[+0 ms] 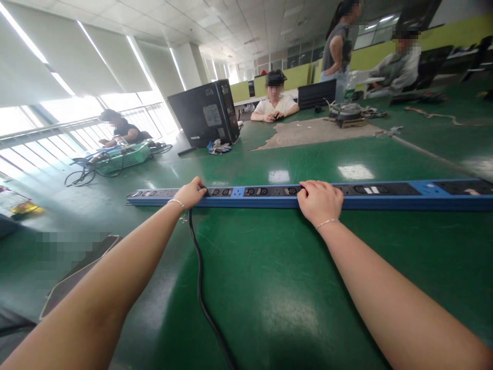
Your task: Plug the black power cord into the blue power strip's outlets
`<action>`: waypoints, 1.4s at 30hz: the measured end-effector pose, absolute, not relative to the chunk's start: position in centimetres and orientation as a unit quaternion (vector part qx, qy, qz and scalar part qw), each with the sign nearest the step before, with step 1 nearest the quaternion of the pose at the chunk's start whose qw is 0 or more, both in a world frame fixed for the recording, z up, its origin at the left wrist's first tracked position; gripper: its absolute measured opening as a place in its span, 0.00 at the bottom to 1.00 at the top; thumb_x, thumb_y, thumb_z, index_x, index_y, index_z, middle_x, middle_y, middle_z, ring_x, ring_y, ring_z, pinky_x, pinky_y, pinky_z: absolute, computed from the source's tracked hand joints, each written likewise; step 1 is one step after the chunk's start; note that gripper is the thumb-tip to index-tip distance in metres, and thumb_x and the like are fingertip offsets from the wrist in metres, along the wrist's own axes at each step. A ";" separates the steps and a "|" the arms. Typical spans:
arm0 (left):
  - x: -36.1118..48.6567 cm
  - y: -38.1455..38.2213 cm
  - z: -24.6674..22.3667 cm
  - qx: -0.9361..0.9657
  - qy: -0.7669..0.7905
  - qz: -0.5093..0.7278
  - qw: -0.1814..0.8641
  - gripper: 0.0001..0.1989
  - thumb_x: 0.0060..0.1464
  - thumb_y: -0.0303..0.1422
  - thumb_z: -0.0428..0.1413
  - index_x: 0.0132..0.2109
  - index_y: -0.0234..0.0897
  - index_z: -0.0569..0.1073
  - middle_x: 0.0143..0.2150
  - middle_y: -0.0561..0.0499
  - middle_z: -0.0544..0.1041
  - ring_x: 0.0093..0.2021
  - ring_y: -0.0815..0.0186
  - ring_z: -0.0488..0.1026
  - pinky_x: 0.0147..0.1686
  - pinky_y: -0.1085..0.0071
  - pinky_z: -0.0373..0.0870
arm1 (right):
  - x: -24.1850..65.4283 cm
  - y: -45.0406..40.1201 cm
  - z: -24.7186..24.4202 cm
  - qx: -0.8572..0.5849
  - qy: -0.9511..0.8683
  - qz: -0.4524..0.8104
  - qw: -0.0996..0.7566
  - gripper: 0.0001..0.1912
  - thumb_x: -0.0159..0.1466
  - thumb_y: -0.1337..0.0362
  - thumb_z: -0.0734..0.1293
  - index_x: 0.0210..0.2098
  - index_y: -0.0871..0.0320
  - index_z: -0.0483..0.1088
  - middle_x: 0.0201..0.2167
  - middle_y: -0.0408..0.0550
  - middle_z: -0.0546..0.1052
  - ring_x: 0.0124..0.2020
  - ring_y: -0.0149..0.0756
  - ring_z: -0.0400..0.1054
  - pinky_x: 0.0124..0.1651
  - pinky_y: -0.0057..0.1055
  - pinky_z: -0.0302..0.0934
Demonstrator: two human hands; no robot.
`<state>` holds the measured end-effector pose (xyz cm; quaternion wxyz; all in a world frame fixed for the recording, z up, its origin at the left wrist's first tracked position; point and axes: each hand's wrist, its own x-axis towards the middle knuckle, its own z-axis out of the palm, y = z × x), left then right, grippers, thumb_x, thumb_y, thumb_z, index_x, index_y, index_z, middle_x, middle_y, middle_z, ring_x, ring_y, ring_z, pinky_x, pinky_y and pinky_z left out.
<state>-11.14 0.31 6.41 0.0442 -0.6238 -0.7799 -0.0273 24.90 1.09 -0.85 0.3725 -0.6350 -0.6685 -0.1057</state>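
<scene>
A long blue power strip (269, 203) with black socket panels lies across the green surface in front of me. My left hand (191, 193) is closed over its left part, at the upper end of a black power cord (200, 277). The cord's end is mostly hidden by my fingers; a small dark bit shows at the fingertips, against the sockets. From there the cord hangs towards me and runs out at the bottom. My right hand (321, 200) is wrapped over the strip near its middle, fingers curled onto the far edge.
Beyond the strip stand a black computer case (204, 113), a glove (219, 147) and a green basket (123, 158) with cables. A worn bare patch (308, 134) and a round device (348, 113) lie farther back. Several people are around, one seated opposite (274, 105). A dark flat object (77, 282) lies left.
</scene>
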 end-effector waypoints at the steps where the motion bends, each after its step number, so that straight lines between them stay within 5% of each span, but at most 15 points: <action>1: -11.1 0.2 6.4 -0.621 -0.782 -0.032 0.043 0.14 0.55 0.42 0.46 0.45 0.41 0.66 0.37 0.47 0.77 0.39 0.57 0.75 0.36 0.67 0.68 | 24.9 1.1 -0.8 -0.636 -0.669 -0.105 0.370 0.18 0.61 0.63 0.55 0.41 0.55 0.74 0.43 0.47 0.77 0.48 0.43 0.62 0.49 0.41 0.46; 42: -10.4 0.0 7.1 -0.603 -0.796 -0.016 0.045 0.16 0.56 0.42 0.44 0.47 0.42 0.68 0.41 0.43 0.78 0.43 0.55 0.75 0.38 0.65 0.68 | 24.9 1.1 -1.0 -0.629 -0.667 -0.104 0.386 0.18 0.60 0.64 0.56 0.41 0.54 0.74 0.43 0.48 0.77 0.49 0.44 0.61 0.50 0.42 0.45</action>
